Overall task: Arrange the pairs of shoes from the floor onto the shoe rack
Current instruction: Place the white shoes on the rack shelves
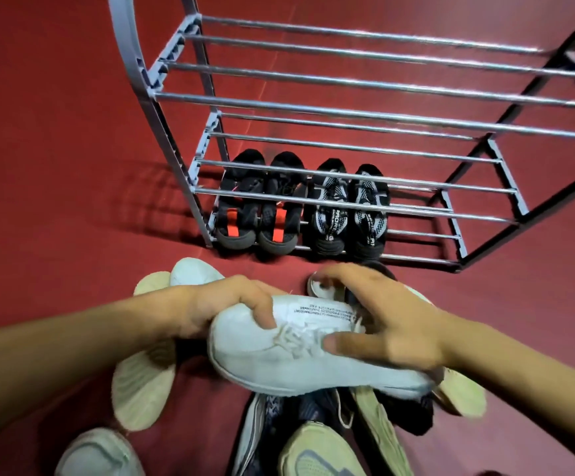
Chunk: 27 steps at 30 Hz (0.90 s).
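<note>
A white sneaker [279, 359] lies sideways in mid-air above the shoe pile, held from both ends. My left hand [231, 304] grips its heel end and my right hand [385, 324] clasps its laces and tongue. The grey metal shoe rack [347, 108] stands ahead on the red floor. On its bottom tier sit a black pair with orange patches [258, 207] at the left and a black-and-white patterned pair [347, 211] beside it. The upper tiers carry nothing.
Loose shoes lie on the floor under my hands: a pale-soled shoe [141, 386] at the left, a white shoe [193, 271] behind it, a yellow-green shoe [320, 451] and dark shoes [402, 413] below. Red floor [55, 149] surrounds the rack.
</note>
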Available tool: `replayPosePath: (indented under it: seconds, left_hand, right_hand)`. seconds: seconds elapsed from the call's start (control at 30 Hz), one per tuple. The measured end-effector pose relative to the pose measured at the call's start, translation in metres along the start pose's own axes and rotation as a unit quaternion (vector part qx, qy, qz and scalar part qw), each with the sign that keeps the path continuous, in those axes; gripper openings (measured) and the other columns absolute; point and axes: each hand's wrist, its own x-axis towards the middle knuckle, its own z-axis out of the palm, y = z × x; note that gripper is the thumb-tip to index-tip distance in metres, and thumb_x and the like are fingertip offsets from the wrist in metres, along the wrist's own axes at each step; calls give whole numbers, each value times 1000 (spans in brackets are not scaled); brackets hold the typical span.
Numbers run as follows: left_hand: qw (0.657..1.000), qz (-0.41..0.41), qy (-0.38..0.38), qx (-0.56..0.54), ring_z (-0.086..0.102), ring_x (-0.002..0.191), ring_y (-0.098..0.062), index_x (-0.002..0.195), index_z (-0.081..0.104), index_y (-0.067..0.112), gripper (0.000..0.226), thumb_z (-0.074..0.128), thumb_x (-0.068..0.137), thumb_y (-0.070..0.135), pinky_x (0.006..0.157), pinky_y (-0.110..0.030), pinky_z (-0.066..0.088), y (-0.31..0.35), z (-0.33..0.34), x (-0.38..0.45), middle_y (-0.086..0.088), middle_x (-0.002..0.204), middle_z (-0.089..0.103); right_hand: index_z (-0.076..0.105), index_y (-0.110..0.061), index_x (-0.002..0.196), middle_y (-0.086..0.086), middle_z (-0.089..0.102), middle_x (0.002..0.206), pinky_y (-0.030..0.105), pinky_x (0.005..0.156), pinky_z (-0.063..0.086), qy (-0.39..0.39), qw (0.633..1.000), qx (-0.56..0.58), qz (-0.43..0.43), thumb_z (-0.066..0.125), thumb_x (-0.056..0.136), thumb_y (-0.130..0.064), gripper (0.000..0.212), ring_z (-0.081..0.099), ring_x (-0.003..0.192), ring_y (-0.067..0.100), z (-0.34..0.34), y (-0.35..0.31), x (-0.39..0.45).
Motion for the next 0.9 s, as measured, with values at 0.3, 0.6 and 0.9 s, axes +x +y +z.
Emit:
replayPosePath:
  seconds: [0.3,0.6,0.9]
  left_hand:
    - [968,-23,247,41,62,60,-19,87,58,11,32,50,98,40,55,-27,51,-21,-37,81,-12,82,66]
    - [682,181,221,673,55,96,-24,101,63,21,19,54,85,24,88,-40,49,-93,-34,67,0,104,56]
    - [660,-32,34,750,51,120,-27,122,54,17,61,58,79,60,106,-38,32,-101,15,83,-8,122,63]
  right_hand:
    - [62,-3,82,-5,53,53,22,39,37,28,922,238,304,63,95,-45,44,45,39,8,7,52,4]
    - [57,-14,77,-2,64,67,26,51,39,25,937,72,342,55,98,-49,41,59,63,16,47,46,11]
    - [63,-13,68,7,69,74,28,53,36,-46,947,-42,316,48,101,-49,51,60,67,20,49,46,33]
